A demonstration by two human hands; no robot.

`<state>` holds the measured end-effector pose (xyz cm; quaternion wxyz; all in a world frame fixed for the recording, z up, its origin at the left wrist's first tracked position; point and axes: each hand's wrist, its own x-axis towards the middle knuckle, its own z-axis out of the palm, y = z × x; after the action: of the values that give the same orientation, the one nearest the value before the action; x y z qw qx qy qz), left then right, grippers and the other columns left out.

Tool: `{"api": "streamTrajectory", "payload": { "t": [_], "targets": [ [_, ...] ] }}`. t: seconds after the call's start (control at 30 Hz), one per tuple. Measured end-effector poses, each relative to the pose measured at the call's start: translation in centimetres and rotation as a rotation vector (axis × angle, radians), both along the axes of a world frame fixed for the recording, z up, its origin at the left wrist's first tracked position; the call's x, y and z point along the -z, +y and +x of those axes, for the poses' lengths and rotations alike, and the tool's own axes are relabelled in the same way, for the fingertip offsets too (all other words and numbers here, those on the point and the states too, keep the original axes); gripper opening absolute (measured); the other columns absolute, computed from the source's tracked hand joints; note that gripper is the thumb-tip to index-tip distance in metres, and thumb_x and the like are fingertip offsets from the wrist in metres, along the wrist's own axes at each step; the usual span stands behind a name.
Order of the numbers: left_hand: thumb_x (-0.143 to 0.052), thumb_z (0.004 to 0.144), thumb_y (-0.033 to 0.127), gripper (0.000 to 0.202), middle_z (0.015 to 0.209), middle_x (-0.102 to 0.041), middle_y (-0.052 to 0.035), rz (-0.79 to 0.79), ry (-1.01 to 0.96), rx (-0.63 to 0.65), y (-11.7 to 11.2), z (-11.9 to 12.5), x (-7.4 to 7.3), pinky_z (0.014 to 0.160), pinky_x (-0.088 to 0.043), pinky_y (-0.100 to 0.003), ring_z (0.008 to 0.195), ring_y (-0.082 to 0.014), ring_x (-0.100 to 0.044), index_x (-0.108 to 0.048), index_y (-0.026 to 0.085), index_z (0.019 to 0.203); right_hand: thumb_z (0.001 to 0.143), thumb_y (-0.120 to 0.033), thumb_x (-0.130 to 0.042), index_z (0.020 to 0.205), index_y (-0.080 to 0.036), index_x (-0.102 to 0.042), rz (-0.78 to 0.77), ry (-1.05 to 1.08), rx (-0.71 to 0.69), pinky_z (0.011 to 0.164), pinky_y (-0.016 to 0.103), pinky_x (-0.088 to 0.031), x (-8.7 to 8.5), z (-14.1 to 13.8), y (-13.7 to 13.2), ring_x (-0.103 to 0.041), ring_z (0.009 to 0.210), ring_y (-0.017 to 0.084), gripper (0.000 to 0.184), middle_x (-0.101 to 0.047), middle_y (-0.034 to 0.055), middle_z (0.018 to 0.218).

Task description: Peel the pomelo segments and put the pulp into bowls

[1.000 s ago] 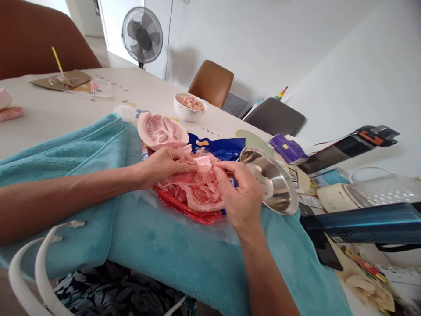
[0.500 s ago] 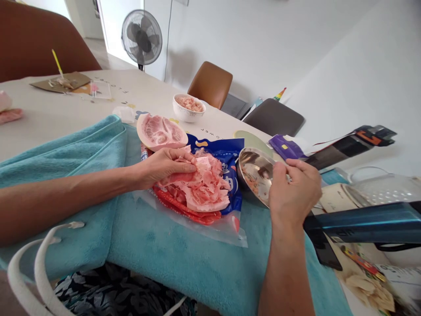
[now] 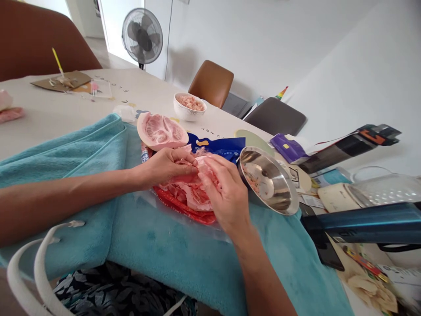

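My left hand (image 3: 176, 166) pinches a pink pomelo segment (image 3: 184, 177) between thumb and fingers. My right hand (image 3: 226, 188) meets it, thumb and fingertips on the pale membrane of the same piece. Beneath both hands lies a heap of torn pomelo membranes and peel (image 3: 194, 198), on a red and blue plastic bag (image 3: 217, 142). A hollowed half of pomelo rind (image 3: 161, 131) rests just behind my left hand. To the right, a tilted steel bowl (image 3: 284, 188) has a few bits of pink pulp inside. My fingers partly hide the segment.
A white bowl (image 3: 189, 115) full of pomelo pulp stands farther back on the table. A teal towel (image 3: 148, 250) lies under the bag. At right are a phone (image 3: 324, 243), a blue bottle (image 3: 371, 221), a dark bottle (image 3: 342, 151) and a purple packet (image 3: 287, 148).
My right hand has moved left from the steel bowl to the pomelo segment at my left hand. The bowl is now fully uncovered. My left hand has hardly moved.
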<state>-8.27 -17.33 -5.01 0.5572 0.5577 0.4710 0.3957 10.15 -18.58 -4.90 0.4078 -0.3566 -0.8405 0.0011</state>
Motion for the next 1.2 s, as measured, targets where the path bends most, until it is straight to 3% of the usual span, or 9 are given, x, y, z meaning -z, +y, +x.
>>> {"api": "streamTrajectory", "payload": {
  "t": [0.13, 0.4, 0.47, 0.57, 0.7, 0.83, 1.03, 1.13, 1.2],
  "targets": [
    [-0.069, 0.076, 0.028, 0.015, 0.085, -0.073, -0.0025, 0.213, 0.071, 0.031, 0.1, 0.0, 0.4, 0.068, -0.049, -0.018, 0.077, -0.0113, -0.063, -0.075, 0.015, 0.079, 0.093, -0.014, -0.051, 0.114, -0.020, -0.065, -0.039, -0.074, -0.032, 0.092, 0.038, -0.054, 0.7, -0.5, -0.1, -0.068, 0.102, 0.021, 0.026, -0.073, 0.0088, 0.107],
    [-0.061, 0.081, 0.030, 0.019, 0.085, -0.071, -0.0016, 0.319, 0.174, 0.093, 0.4, -0.5, 0.4, 0.068, -0.049, -0.020, 0.078, -0.0126, -0.063, -0.075, 0.017, 0.082, 0.094, -0.014, -0.047, 0.096, -0.016, -0.068, 0.027, -0.103, -0.011, 0.081, 0.034, -0.055, 0.6, -0.7, -0.1, -0.068, 0.090, 0.021, 0.021, -0.072, 0.0113, 0.093],
    [-0.060, 0.081, 0.028, 0.019, 0.085, -0.071, -0.0013, 0.383, 0.215, 0.137, 0.6, -0.8, 0.3, 0.069, -0.048, -0.021, 0.078, -0.0124, -0.062, -0.075, 0.018, 0.083, 0.092, -0.014, -0.049, 0.093, -0.017, -0.068, -0.052, -0.037, -0.034, 0.082, 0.033, -0.055, 0.3, -0.7, -0.1, -0.068, 0.089, 0.019, 0.019, -0.072, 0.0092, 0.092],
    [-0.060, 0.080, 0.026, 0.017, 0.084, -0.070, -0.0015, 0.460, 0.256, 0.217, 0.8, -1.2, 0.1, 0.072, -0.047, -0.022, 0.080, -0.0131, -0.061, -0.075, 0.018, 0.080, 0.087, -0.016, -0.058, 0.089, -0.020, -0.068, -0.350, 0.171, -0.046, 0.074, 0.028, -0.055, -0.1, -0.7, -0.3, -0.068, 0.079, 0.016, 0.010, -0.072, 0.0028, 0.085],
    [-0.062, 0.081, 0.033, 0.020, 0.070, -0.067, 0.0010, 0.279, 0.225, 0.266, 0.9, -1.5, -0.3, 0.059, -0.043, -0.020, 0.063, -0.0098, -0.056, -0.075, 0.017, 0.080, 0.082, -0.021, -0.063, 0.083, -0.021, -0.069, -0.569, 0.370, 0.022, 0.064, 0.027, -0.052, -0.4, -1.0, -0.4, -0.062, 0.064, 0.013, 0.006, -0.069, -0.0016, 0.073],
    [-0.066, 0.078, 0.033, 0.017, 0.068, -0.068, 0.0017, 0.258, 0.224, 0.271, 1.2, -1.8, -0.5, 0.069, -0.047, -0.023, 0.065, -0.0112, -0.060, -0.075, 0.018, 0.077, 0.080, -0.027, -0.064, 0.080, -0.019, -0.070, -0.773, 0.440, -0.003, 0.052, 0.026, -0.047, -0.4, -1.4, -0.5, -0.055, 0.051, 0.011, 0.009, -0.065, -0.0026, 0.063],
    [-0.063, 0.077, 0.026, 0.015, 0.061, -0.066, 0.0027, 0.238, 0.308, 0.301, 1.5, -2.1, -0.6, 0.094, -0.044, -0.031, 0.070, -0.0134, -0.063, -0.074, 0.018, 0.070, 0.081, -0.024, -0.063, 0.080, -0.020, -0.069, -0.493, 0.443, 0.128, 0.065, 0.028, -0.051, -0.7, -1.4, -0.5, -0.060, 0.064, 0.012, 0.008, -0.067, -0.0011, 0.070],
    [-0.064, 0.076, 0.024, 0.014, 0.068, -0.070, 0.0007, 0.212, 0.321, 0.272, 1.2, -2.1, -0.7, 0.102, -0.039, -0.032, 0.083, -0.0163, -0.066, -0.073, 0.018, 0.067, 0.080, -0.027, -0.066, 0.083, -0.019, -0.067, -0.519, 0.673, 0.175, 0.051, 0.025, -0.048, -1.1, -0.5, 0.0, -0.055, 0.052, 0.011, 0.009, -0.062, -0.0035, 0.062],
    [-0.066, 0.077, 0.026, 0.012, 0.070, -0.071, -0.0002, 0.193, 0.300, 0.228, 1.1, -2.2, -0.7, 0.098, -0.041, -0.031, 0.088, -0.0173, -0.066, -0.074, 0.018, 0.071, 0.079, -0.027, -0.068, 0.083, -0.018, -0.066, -0.640, 0.730, 0.089, 0.048, 0.024, -0.047, -1.2, 0.0, 0.2, -0.055, 0.050, 0.010, 0.010, -0.061, -0.0038, 0.060]
  ]
}}
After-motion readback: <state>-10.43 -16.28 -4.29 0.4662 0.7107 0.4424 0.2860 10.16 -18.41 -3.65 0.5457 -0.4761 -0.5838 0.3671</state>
